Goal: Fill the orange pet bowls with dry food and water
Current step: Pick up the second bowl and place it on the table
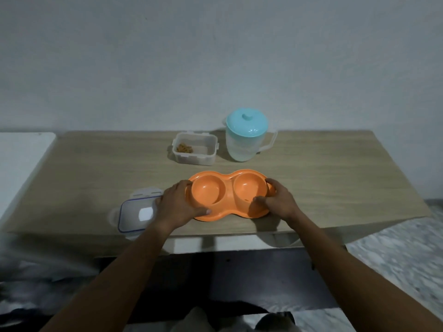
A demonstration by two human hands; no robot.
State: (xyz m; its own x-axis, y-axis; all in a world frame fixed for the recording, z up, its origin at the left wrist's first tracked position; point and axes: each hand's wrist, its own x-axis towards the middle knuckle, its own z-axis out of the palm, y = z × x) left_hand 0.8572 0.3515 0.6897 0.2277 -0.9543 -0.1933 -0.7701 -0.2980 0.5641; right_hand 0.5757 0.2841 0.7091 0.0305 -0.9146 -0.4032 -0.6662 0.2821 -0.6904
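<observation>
Both hands, left hand [178, 204] and right hand [279, 200], grasp the ends of the orange double bowl [230, 195], lengthwise along the desk's [96, 168] near edge.

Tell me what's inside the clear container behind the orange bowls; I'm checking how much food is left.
A small heap of brown dry food lies in the left corner of the open container; the rest of its floor looks bare. Nothing covers it.
</observation>
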